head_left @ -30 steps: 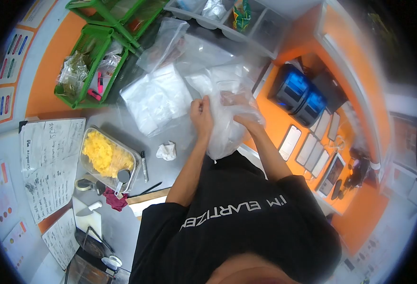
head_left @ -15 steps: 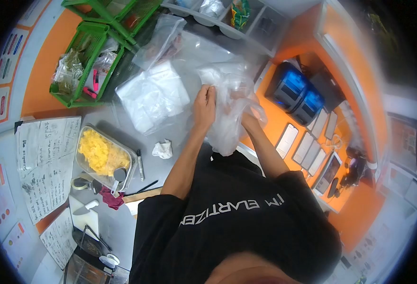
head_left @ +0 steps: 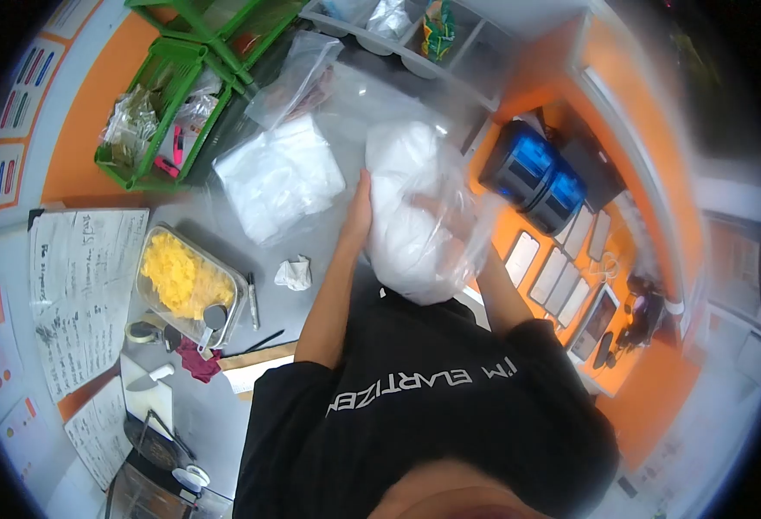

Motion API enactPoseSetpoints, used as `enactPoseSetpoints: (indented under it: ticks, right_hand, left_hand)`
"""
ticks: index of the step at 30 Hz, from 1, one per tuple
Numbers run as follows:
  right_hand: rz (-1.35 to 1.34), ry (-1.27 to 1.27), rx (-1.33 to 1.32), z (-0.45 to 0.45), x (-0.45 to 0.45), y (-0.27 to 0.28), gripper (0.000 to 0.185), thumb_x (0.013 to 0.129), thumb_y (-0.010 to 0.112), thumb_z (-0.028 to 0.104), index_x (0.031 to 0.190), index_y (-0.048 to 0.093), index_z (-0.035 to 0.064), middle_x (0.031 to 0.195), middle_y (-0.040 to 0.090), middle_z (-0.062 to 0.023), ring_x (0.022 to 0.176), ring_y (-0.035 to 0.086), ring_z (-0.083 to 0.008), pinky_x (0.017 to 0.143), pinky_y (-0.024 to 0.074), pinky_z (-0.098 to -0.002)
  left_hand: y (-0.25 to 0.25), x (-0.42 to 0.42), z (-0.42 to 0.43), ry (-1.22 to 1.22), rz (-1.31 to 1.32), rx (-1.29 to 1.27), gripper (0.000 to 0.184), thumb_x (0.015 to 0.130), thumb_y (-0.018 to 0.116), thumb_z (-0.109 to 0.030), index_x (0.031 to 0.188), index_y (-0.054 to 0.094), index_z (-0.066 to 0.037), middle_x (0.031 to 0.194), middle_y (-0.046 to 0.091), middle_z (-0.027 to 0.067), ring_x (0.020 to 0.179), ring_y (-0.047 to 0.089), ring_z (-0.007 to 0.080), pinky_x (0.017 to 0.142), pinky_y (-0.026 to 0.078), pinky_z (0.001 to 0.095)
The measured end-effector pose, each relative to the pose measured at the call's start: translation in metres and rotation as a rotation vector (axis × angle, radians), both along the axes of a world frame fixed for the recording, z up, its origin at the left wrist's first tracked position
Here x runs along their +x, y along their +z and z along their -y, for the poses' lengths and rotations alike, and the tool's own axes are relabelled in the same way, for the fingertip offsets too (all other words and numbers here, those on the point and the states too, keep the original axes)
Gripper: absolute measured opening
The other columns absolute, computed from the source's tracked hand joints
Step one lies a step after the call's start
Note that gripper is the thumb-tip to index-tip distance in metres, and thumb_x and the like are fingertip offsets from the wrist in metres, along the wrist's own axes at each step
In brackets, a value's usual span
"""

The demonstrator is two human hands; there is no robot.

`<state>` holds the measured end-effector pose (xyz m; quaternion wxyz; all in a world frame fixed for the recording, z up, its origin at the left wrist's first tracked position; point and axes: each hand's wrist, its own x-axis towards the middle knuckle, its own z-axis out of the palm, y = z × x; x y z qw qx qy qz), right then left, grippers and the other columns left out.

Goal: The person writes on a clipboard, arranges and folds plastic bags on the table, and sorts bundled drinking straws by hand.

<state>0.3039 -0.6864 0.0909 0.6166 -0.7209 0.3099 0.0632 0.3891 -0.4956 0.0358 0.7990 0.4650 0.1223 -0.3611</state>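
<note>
Plainly, both forearms reach forward from the black shirt (head_left: pixel 476 415), the left one running almost straight up and the right one slanting inward to the clear plastic bag (head_left: pixel 402 246). The left hand (head_left: pixel 360 206) stands on edge against the bag's near-left side, thumb uppermost, its fingers mostly hidden behind the film, so I cannot tell how tight its grip is. The right hand (head_left: pixel 452 227) shows blurred through the plastic on the other side, and whether its grip is wide or narrow I cannot tell either. The bag is held up between the two hands, in front of the person's waist, its lower end over the shirt. Half a second ago it hung narrow and creased, with the left hand bunched in a fist at its upper part; now it is swollen and rounded, and that fist has loosened into a straighter hand along its side. The folded white plastic sheets (head_left: pixel 278 182) lie on the grey worktop (head_left: pixel 216 406) left of the bag, as before, with the crumpled tissue (head_left: pixel 294 272) just below them.
</note>
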Motion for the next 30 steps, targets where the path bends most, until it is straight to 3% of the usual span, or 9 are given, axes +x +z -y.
enactPoseSetpoints:
  ticks: [6, 9, 13, 19, 22, 24, 26, 28, 30]
  right_hand:
    - [0.098, 0.076, -0.096, -0.021, -0.033, 0.015, 0.065, 0.086, 0.073, 0.019, 0.143, 0.047, 0.0014, 0.136, 0.056, -0.0153, 0.123, 0.056, -0.0246, 0.103, 0.0477, -0.0393]
    - [0.312, 0.422, -0.098, -0.031, -0.054, 0.037, 0.067, 0.08, 0.079, 0.023, 0.14, 0.054, 0.0048, 0.144, 0.051, -0.0159, 0.13, 0.05, -0.0246, 0.11, 0.0406, -0.0428]
    - [0.291, 0.769, -0.132, -0.048, -0.047, 0.11, 0.06, 0.075, 0.082, 0.022, 0.13, 0.065, 0.0058, 0.143, 0.053, -0.0162, 0.125, 0.055, -0.028, 0.108, 0.0428, -0.0416]
    - [-0.065, 0.45, 0.136, -0.007, -0.054, 0.095, 0.052, 0.077, 0.078, 0.015, 0.125, 0.064, -0.002, 0.119, 0.067, -0.0177, 0.101, 0.068, -0.0299, 0.089, 0.0554, -0.0414]
    - [-0.069, -0.113, 0.354, -0.012, -0.079, 0.106, 0.048, 0.079, 0.074, 0.014, 0.12, 0.062, -0.0077, 0.106, 0.069, -0.0191, 0.097, 0.069, -0.0274, 0.083, 0.0575, -0.0385]
    - [-0.02, -0.182, 0.399, -0.009, -0.098, 0.104, 0.046, 0.082, 0.07, 0.015, 0.118, 0.059, -0.0114, 0.101, 0.068, -0.0182, 0.09, 0.07, -0.0249, 0.078, 0.0585, -0.0354]
    - [0.039, -0.369, 0.46, -0.017, -0.11, 0.113, 0.046, 0.083, 0.07, 0.016, 0.117, 0.059, -0.0124, 0.101, 0.068, -0.0174, 0.088, 0.07, -0.0237, 0.076, 0.0584, -0.0347]
    - [0.054, -0.39, 0.451, -0.019, -0.115, 0.109, 0.045, 0.083, 0.07, 0.017, 0.116, 0.06, -0.012, 0.101, 0.068, -0.0168, 0.087, 0.069, -0.0232, 0.075, 0.0578, -0.0344]
    - [0.024, -0.413, 0.453, -0.022, -0.116, 0.1, 0.044, 0.084, 0.07, 0.018, 0.116, 0.06, -0.011, 0.1, 0.068, -0.0163, 0.085, 0.069, -0.0228, 0.074, 0.0572, -0.0342]
  left_hand:
    - [0.125, 0.055, -0.013, 0.132, 0.266, 0.173, 0.064, 0.101, 0.051, -0.052, 0.135, 0.056, 0.002, 0.119, 0.067, 0.015, 0.102, 0.066, 0.0225, 0.087, 0.052, 0.0324]
    - [0.121, 0.105, -0.012, 0.37, 0.326, 0.184, 0.049, 0.102, 0.057, -0.042, 0.124, 0.062, 0.001, 0.1, 0.072, 0.0121, 0.084, 0.069, 0.0199, 0.073, 0.056, 0.0329]
    - [0.095, 0.209, -0.04, 0.428, 0.621, 0.013, 0.048, 0.105, 0.051, -0.042, 0.122, 0.062, 0.001, 0.101, 0.07, 0.012, 0.085, 0.07, 0.0232, 0.074, 0.059, 0.0381]
    - [0.092, 0.251, -0.075, 0.216, 0.358, -0.391, 0.063, 0.108, 0.034, -0.049, 0.146, 0.041, 0.001, 0.139, 0.054, 0.0156, 0.121, 0.059, 0.0297, 0.101, 0.05, 0.0425]
    - [0.106, 0.183, -0.061, 0.259, 0.371, -0.15, 0.066, 0.109, 0.03, -0.049, 0.152, 0.03, 0.001, 0.152, 0.041, 0.0142, 0.135, 0.046, 0.0318, 0.11, 0.043, 0.0437]
    - [0.076, 0.154, -0.065, 0.256, 0.279, -0.211, 0.064, 0.109, 0.038, -0.042, 0.154, 0.024, 0.001, 0.148, 0.045, 0.0153, 0.135, 0.044, 0.0323, 0.113, 0.039, 0.0435]
    - [0.065, 0.101, -0.07, 0.577, 0.265, 0.172, 0.07, 0.105, 0.052, -0.035, 0.154, 0.02, 0.003, 0.146, 0.043, 0.0166, 0.134, 0.043, 0.0335, 0.117, 0.033, 0.0443]
    - [0.142, 0.028, -0.046, 0.835, 0.481, 0.408, 0.078, 0.098, 0.062, -0.026, 0.155, 0.016, 0.0, 0.144, 0.042, 0.0165, 0.132, 0.044, 0.0321, 0.117, 0.028, 0.0495]
    - [0.176, -0.018, -0.024, 0.334, 1.382, 0.764, 0.07, 0.095, 0.064, -0.024, 0.153, 0.028, -0.006, 0.145, 0.039, 0.0178, 0.128, 0.046, 0.0326, 0.115, 0.029, 0.0529]
